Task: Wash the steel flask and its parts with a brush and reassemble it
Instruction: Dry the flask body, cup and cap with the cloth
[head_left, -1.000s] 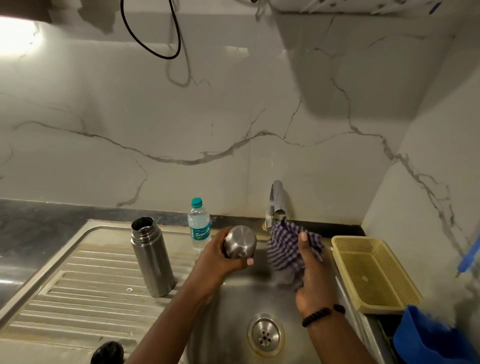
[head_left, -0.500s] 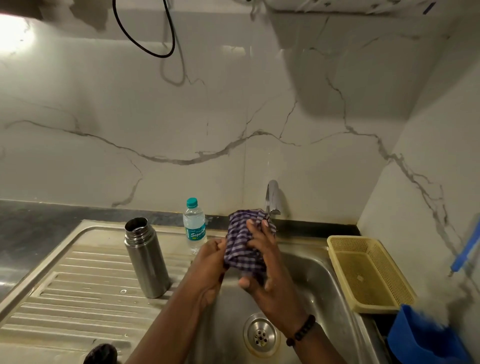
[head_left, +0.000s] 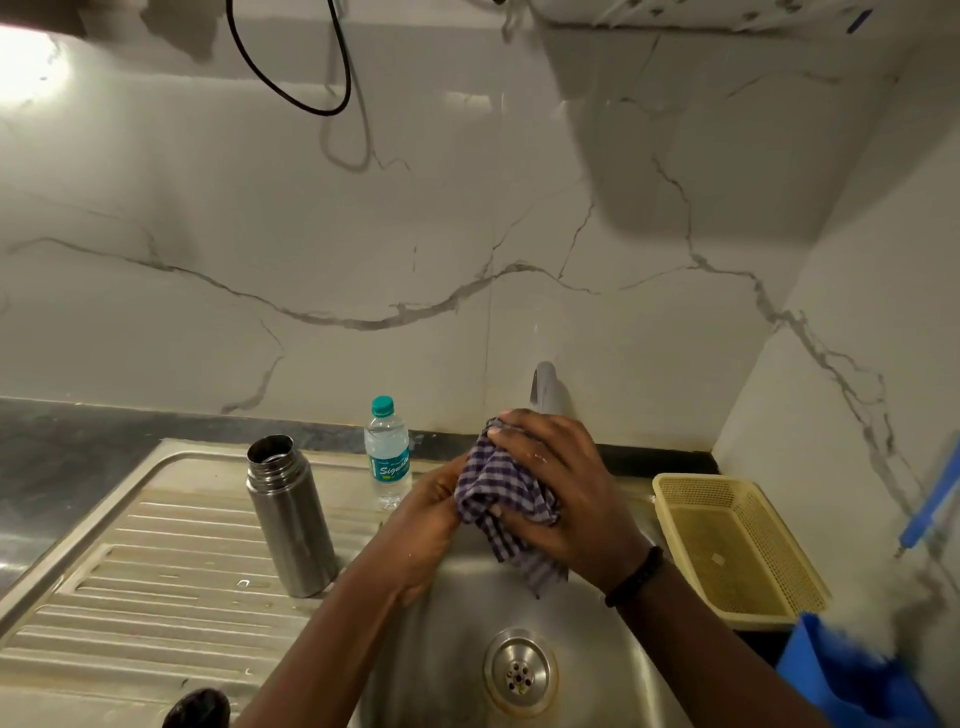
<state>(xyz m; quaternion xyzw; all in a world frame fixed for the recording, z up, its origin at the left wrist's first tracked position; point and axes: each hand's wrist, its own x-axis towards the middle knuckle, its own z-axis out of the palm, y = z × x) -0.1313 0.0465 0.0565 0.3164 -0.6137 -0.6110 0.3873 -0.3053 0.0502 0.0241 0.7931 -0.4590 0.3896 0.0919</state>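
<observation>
Both hands are working mid-frame over the sink (head_left: 441, 649): the right hand (head_left: 566, 493) is gripping a purple checked cloth (head_left: 498, 493) from the top, while the left hand (head_left: 431, 519) is curling around it from the left side. Whatever's wrapped inside is hidden. Left of them, the steel flask (head_left: 291, 519) is standing upright and uncapped on the drainboard (head_left: 130, 571), with a water bottle (head_left: 387, 457) sitting just behind.
</observation>
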